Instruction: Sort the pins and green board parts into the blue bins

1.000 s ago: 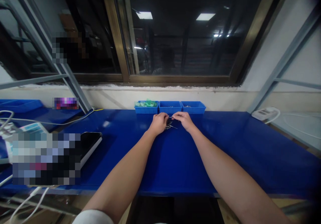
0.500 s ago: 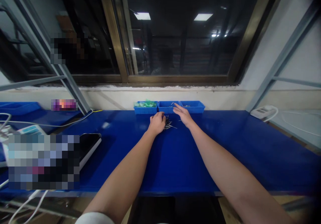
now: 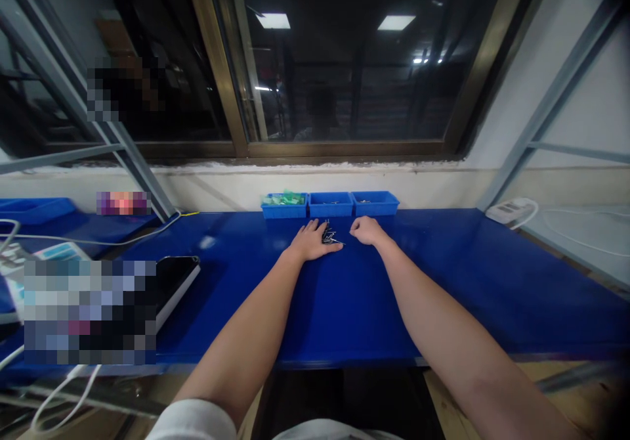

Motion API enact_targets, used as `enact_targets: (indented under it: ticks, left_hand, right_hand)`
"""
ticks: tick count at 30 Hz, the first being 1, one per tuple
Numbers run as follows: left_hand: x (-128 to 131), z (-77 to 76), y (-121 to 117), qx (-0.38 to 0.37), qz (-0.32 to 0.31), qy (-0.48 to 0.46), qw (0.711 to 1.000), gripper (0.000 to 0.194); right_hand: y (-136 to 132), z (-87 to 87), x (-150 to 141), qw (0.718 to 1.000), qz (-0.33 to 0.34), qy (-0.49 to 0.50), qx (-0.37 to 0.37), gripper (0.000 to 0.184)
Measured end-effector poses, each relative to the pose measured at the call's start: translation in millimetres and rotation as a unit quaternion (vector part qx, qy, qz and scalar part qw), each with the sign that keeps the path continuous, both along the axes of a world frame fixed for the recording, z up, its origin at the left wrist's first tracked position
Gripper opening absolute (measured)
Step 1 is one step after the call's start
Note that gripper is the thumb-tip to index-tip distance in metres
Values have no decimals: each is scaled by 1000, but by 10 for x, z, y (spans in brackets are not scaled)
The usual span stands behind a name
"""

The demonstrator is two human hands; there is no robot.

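Observation:
My left hand [image 3: 311,240] lies on the blue table with fingers spread, the thumb and index finger around a small pile of thin metal pieces [image 3: 329,235] that look like screws or pins. To the right of the pile, my right hand [image 3: 367,231] is low over the tabletop, fingertips pinched together. Whatever is between those fingertips is too small to make out. Just behind the hands stand three blue bins in a row: the left bin [image 3: 284,213] holds green packets, while the middle bin [image 3: 331,211] and right bin [image 3: 375,209] hold a few small metal pieces.
A dark-topped device [image 3: 180,279], partly blurred out, sits at the left of the table [image 3: 344,308]. White cables run along that side. At the back right lies a power strip [image 3: 512,210]. Grey metal posts [image 3: 142,180] rise at both sides, and a window is behind.
My right hand came down from the middle bin to the table and its fingers closed into a pinch. My left hand spread its fingers and thumb around the pile.

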State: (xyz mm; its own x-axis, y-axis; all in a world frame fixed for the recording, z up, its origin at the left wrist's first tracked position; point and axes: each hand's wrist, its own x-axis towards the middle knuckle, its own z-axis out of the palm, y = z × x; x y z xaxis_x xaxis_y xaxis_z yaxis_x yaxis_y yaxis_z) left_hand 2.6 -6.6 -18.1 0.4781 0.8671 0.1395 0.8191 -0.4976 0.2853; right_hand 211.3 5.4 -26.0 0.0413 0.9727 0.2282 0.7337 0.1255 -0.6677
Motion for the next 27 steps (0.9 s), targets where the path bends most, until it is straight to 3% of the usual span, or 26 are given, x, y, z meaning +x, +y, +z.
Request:
enact_targets:
  ticks: [3, 6, 11, 17, 22, 27]
  left_hand:
    - [26, -17, 5, -6, 6, 5, 1000, 90]
    - [43, -51, 28, 3, 22, -2, 1000, 84]
    - [38, -56, 79, 87, 23, -45, 995, 65]
    - [36, 34, 63, 161, -50, -109, 980, 24]
    - [35, 65, 43, 174, -90, -117, 974, 21]
    - [33, 69, 48, 190, -73, -128, 971, 28]
  right_hand:
    - [-12, -15, -49, 996, -6, -79, -29, 7]
    - [-27, -9, -151, 996, 11, -91, 19, 8]
    - [-12, -2, -309, 994, 78, 25, 74, 11]
    - [-52, 26, -371, 968, 159, 186, 50, 17]
    - [-89, 57, -428, 961, 164, 216, 47, 22]
    - [-101, 89, -425, 950, 161, 263, 53, 30]
